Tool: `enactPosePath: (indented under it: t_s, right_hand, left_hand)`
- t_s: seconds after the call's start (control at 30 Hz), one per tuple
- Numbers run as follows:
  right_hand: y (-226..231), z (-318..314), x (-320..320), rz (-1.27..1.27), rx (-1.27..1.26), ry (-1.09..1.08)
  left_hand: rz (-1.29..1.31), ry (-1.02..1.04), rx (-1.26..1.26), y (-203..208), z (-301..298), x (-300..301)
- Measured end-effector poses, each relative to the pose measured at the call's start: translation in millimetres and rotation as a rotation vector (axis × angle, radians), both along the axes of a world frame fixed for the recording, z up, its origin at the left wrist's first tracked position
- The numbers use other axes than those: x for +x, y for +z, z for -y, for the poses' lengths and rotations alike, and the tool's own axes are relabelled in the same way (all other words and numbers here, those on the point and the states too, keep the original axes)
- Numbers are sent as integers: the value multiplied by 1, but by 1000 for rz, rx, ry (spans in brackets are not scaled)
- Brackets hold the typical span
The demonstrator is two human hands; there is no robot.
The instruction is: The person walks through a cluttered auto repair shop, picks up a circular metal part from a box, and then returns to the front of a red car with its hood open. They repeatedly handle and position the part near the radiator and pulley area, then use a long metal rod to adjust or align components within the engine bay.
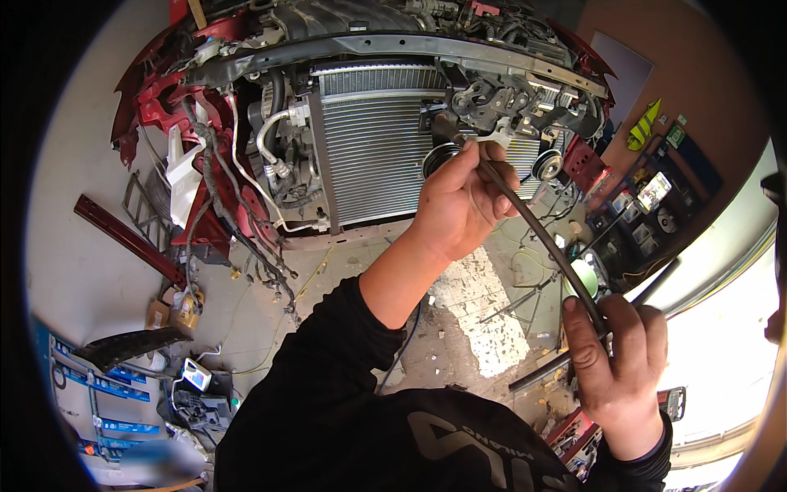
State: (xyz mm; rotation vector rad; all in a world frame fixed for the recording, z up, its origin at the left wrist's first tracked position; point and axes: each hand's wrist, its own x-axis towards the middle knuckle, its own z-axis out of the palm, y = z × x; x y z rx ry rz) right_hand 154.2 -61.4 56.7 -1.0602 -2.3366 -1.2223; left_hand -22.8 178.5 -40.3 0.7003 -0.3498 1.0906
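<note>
A long, dark, slim bar (537, 230) slants across the front of a partly stripped red car, held in both my hands. My left hand (463, 197) is closed round its upper part, before the finned radiator (369, 156). Around the lower part my right hand (619, 353) is wrapped, thumb on the near side. The bar's upper end reaches a dark brown piece (447, 129) by the radiator; whether they are joined I cannot tell. A second dark rod (541, 371) crosses behind my right hand; whether it belongs to the bar is hidden.
Above the radiator runs a metal crossbeam (393, 45). A latch assembly (492, 102) and a round disc-shaped part (548, 165) sit to its right. Loose wiring (221, 176) hangs at the left. A dark red beam (127, 238) leans leftward. Tools hang on a wall board (648, 217).
</note>
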Motion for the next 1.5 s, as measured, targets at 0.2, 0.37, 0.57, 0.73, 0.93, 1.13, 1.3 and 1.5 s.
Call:
enactPosePath:
  t_s: [0.2,0.37,0.57,0.73,0.93,1.13,1.3,1.5]
  right_hand:
    - [23,11,-19,-34,-98,-67]
    - [8,-4,-8,-363,-268,53]
    - [-7,0,-6,-840,-687,216]
    - [-29,-1,-24,-1187,-644,316]
    - [-15,-18,-9,-788,-393,321]
    - [-30,-34,-19,-906,-418,452]
    - [-29,-34,-18,-1060,-663,475]
    - [-28,-40,-17,-1223,-1078,750]
  left_hand:
    - [49,-69,2,4,-2,-2]
    - [-18,-18,-66,5,-3,-7]
    - [-73,6,-2,5,2,-12]
    - [-200,-30,127,1,42,1]
    - [-455,935,209,-21,32,-21]
    - [-754,1538,356,-39,-30,-50]
    - [-885,1267,373,-34,-48,-47]
    - [-924,1249,422,-33,-52,-54]
